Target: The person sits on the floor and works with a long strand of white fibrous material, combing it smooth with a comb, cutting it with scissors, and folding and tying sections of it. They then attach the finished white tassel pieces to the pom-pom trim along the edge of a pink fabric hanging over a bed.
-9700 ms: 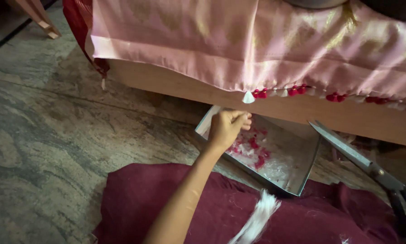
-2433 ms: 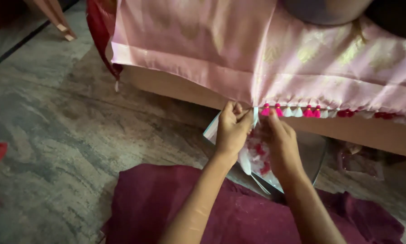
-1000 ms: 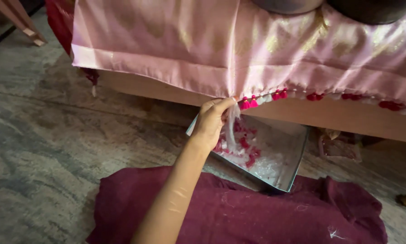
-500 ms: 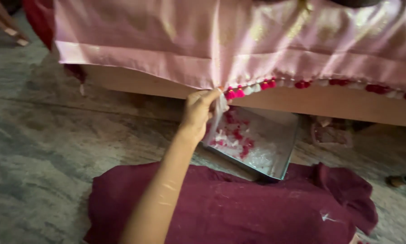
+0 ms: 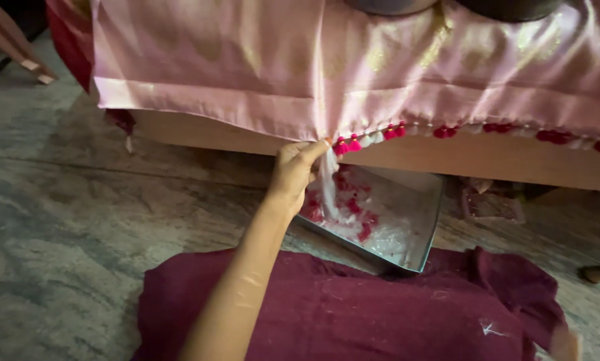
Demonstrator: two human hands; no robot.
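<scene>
My left hand (image 5: 292, 172) reaches up to the hem of a pink satin cloth (image 5: 300, 73) that hangs over a wooden edge. Its fingers pinch the hem, shut on a strand of white thread (image 5: 327, 180) that dangles from it. To the right of the fingers a row of red and white tassels (image 5: 393, 132) runs along the hem. Below the hand a square metal tray (image 5: 425, 227) on the floor holds red and white thread scraps. My right hand is out of view.
A maroon cloth (image 5: 380, 307) is spread on the grey stone floor (image 5: 79, 200) in front of the tray. The wooden board (image 5: 487, 160) under the pink cloth spans the view. A small dark round object (image 5: 597, 273) lies at far right.
My right hand, at the hem beside the left 2.4 s ago, has withdrawn from view. The left hand stays pinching the hem with the white strand hanging.
</scene>
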